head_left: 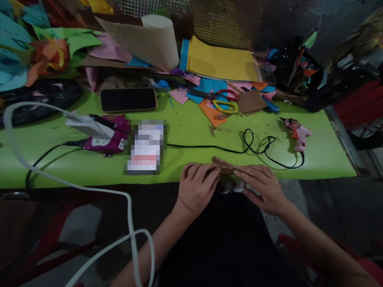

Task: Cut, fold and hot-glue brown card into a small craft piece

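My left hand (197,184) and my right hand (263,187) meet at the near edge of the green table (191,131). Between their fingertips they pinch a small brown folded paper piece (224,165). Both hands have curled fingers pressed on it. Something pale and crinkled (236,187) lies just under my right hand, partly hidden. A pink hot glue gun (297,133) lies to the right, with its black cord (254,147) looping across the table just beyond my hands.
A black phone (128,99), scissors with red and yellow handles (223,99), a yellow paper stack (221,61), a paper roll (155,40) and coloured scraps lie at the back. A magenta device (104,137) and a white cable (74,183) are on the left.
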`<action>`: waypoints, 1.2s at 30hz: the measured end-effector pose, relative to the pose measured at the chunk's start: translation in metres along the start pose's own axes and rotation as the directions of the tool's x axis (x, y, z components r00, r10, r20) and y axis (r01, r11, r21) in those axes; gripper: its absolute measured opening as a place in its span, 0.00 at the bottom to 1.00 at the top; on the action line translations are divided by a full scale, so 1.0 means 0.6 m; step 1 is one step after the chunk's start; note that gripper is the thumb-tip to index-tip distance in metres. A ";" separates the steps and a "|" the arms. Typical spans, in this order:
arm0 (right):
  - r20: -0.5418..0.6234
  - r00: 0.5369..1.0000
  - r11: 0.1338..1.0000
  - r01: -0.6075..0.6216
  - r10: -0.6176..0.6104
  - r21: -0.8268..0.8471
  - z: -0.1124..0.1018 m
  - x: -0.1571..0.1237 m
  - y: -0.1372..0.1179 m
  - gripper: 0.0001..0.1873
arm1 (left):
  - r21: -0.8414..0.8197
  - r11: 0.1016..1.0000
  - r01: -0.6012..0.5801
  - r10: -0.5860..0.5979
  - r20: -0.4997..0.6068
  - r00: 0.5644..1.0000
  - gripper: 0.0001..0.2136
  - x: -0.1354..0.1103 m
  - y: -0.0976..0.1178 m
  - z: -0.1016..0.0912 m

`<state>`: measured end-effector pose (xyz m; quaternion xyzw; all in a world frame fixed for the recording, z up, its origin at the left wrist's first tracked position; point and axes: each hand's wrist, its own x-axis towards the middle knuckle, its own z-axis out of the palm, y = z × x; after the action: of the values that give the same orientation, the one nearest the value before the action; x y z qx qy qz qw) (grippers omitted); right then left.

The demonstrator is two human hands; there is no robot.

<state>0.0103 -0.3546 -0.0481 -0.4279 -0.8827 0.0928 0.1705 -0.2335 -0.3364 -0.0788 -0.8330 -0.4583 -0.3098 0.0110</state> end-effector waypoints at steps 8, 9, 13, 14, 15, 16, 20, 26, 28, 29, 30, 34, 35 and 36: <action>-0.015 1.000 0.995 -0.012 0.011 -0.100 0.017 0.018 -0.016 0.23 | -0.026 1.000 0.013 -0.013 -0.014 1.000 0.08 0.002 0.000 -0.001; -0.003 1.000 0.995 -0.010 0.010 -0.103 0.016 0.020 -0.017 0.24 | -0.027 1.000 0.014 -0.014 -0.013 1.000 0.09 0.002 -0.001 -0.001; 0.026 0.999 0.995 0.021 -0.019 -0.094 0.005 0.031 -0.020 0.27 | -0.042 0.999 0.018 -0.017 0.017 1.000 0.11 0.002 -0.003 -0.003; 0.021 0.999 0.995 0.030 -0.028 -0.096 0.003 0.035 -0.019 0.28 | -0.052 0.998 0.021 -0.019 0.029 0.999 0.11 0.002 -0.003 -0.004; 0.013 0.999 0.994 0.037 -0.036 -0.102 0.002 0.038 -0.018 0.28 | -0.067 0.997 0.025 -0.022 0.039 0.999 0.11 0.003 -0.004 -0.005; 0.000 0.999 0.993 0.043 -0.043 -0.112 0.001 0.042 -0.016 0.29 | -0.088 0.996 0.034 -0.030 0.043 0.999 0.11 0.005 -0.005 -0.006; -0.059 0.995 0.980 0.063 -0.076 -0.187 -0.004 0.055 -0.004 0.33 | -0.212 0.968 0.132 -0.133 0.009 0.991 0.09 0.018 -0.010 -0.016; -0.061 0.992 0.963 0.088 -0.107 -0.256 -0.009 0.068 0.008 0.36 | -0.470 0.833 0.291 -0.235 0.175 0.956 0.09 0.052 -0.016 -0.034; -0.035 0.993 0.957 0.097 -0.111 -0.272 -0.009 0.069 0.011 0.36 | -0.543 0.773 0.328 -0.240 0.228 0.944 0.08 0.062 -0.015 -0.035; -0.025 0.993 0.955 0.106 -0.117 -0.276 -0.009 0.069 0.012 0.37 | -0.570 0.746 0.343 -0.246 0.243 0.938 0.08 0.066 -0.014 -0.034; -0.018 0.992 0.954 0.114 -0.124 -0.278 -0.008 0.069 0.014 0.37 | -0.593 0.721 0.358 -0.255 0.253 0.933 0.07 0.069 -0.013 -0.033; -0.032 0.988 0.947 0.135 -0.151 -0.293 -0.004 0.067 0.021 0.36 | -0.657 0.620 0.429 -0.316 0.292 0.903 0.04 0.075 -0.012 -0.029; -0.037 0.988 0.945 0.134 -0.152 -0.298 -0.004 0.066 0.022 0.36 | -0.665 0.603 0.440 -0.325 0.300 0.897 0.04 0.076 -0.012 -0.028; -0.040 0.988 0.944 0.133 -0.151 -0.302 -0.005 0.066 0.022 0.36 | -0.671 0.591 0.448 -0.328 0.308 0.893 0.04 0.077 -0.013 -0.028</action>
<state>-0.0016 -0.3150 -0.0408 -0.3867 -0.9094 -0.0673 0.1376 -0.2301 -0.3023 -0.0432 -0.6679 -0.4671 -0.3963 -0.4226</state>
